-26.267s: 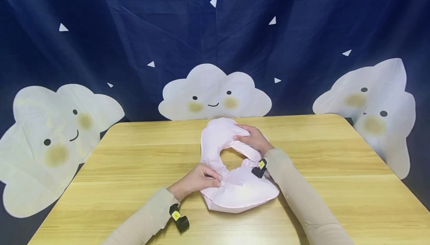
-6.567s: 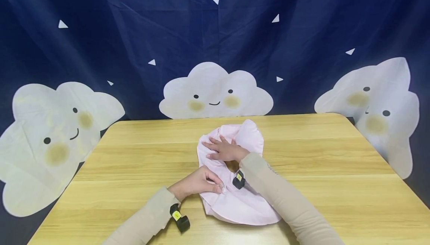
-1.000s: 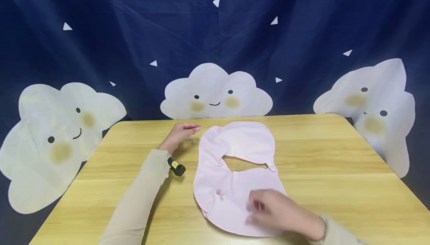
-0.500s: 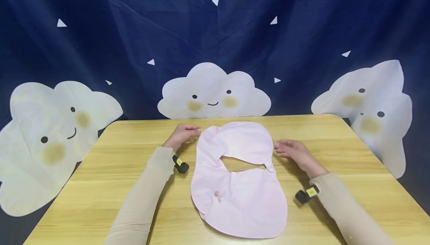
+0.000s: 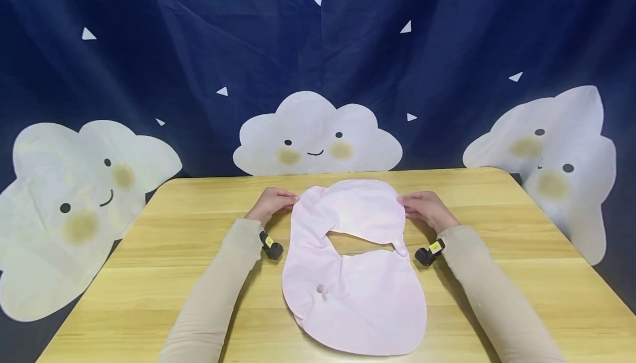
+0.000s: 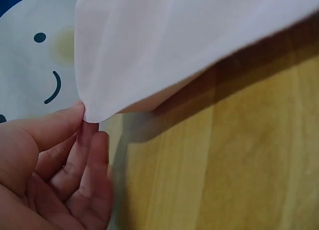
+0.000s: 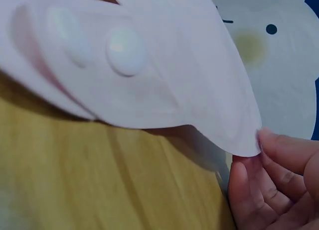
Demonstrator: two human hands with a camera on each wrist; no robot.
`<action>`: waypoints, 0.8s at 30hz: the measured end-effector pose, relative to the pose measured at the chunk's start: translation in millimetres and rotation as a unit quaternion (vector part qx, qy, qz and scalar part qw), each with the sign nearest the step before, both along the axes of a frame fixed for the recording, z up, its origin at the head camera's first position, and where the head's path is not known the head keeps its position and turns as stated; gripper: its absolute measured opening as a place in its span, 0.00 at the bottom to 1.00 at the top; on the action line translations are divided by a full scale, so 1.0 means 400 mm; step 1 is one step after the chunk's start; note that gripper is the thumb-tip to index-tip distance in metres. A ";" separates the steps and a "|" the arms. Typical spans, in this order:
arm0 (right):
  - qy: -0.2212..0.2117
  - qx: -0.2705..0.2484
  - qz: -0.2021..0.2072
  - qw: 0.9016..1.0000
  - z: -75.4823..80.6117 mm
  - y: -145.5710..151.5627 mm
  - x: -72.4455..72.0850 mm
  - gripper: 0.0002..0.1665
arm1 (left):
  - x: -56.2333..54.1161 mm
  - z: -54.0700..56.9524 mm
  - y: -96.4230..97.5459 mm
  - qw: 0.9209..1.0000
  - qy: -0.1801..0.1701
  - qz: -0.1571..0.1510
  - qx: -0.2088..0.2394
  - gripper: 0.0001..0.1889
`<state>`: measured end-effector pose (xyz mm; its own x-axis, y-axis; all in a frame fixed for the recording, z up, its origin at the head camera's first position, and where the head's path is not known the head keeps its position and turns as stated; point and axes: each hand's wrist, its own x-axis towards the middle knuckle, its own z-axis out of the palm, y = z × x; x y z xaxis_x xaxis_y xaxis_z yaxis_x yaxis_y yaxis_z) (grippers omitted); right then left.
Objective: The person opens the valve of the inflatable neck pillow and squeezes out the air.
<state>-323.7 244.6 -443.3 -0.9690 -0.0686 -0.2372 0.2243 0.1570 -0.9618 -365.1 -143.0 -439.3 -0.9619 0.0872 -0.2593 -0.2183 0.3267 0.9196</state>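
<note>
A pale pink inflatable neck pillow (image 5: 367, 308), flat and creased, lies in the middle of the table with its opening facing up. Its small clear valve (image 5: 321, 289) sticks up at the lower left. At the far left edge, my left hand (image 5: 270, 203) pinches the fabric between thumb and fingers; the left wrist view shows that edge lifted off the wood. Opposite, the far right edge is pinched by my right hand (image 5: 428, 208). Two white snap buttons (image 7: 127, 51) show on the overlapping ends in the right wrist view.
The light wooden table (image 5: 497, 274) reaches back to a dark blue curtain (image 5: 199, 37) printed with smiling clouds (image 5: 318, 120) and small white triangles. Each sleeve carries a black wrist camera, such as the left one (image 5: 270, 247).
The pillow was puffy at first, with my left hand on its valve, and has gone flat. Both hands moved to its far edges; the right came up from the front and gripped the fabric.
</note>
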 end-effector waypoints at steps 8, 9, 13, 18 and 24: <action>0.000 -0.003 -0.011 1.000 0.007 -0.001 -0.009 0.22 | 0.005 0.002 -0.002 1.000 -0.011 0.012 -0.011 0.14; 0.000 -0.010 -0.007 1.000 0.008 0.001 -0.010 0.20 | 0.004 0.001 -0.003 1.000 -0.012 0.014 -0.010 0.14; -0.008 -0.034 -0.006 0.999 0.010 0.009 -0.011 0.10 | 0.000 -0.004 -0.008 1.000 -0.016 0.026 0.006 0.13; -0.016 -0.032 -0.009 0.999 0.010 0.015 -0.019 0.15 | -0.003 -0.009 -0.011 0.999 -0.018 0.040 0.021 0.12; -0.003 0.002 -0.031 1.000 0.007 0.007 -0.025 0.24 | -0.003 -0.010 -0.005 0.997 -0.029 0.063 0.024 0.12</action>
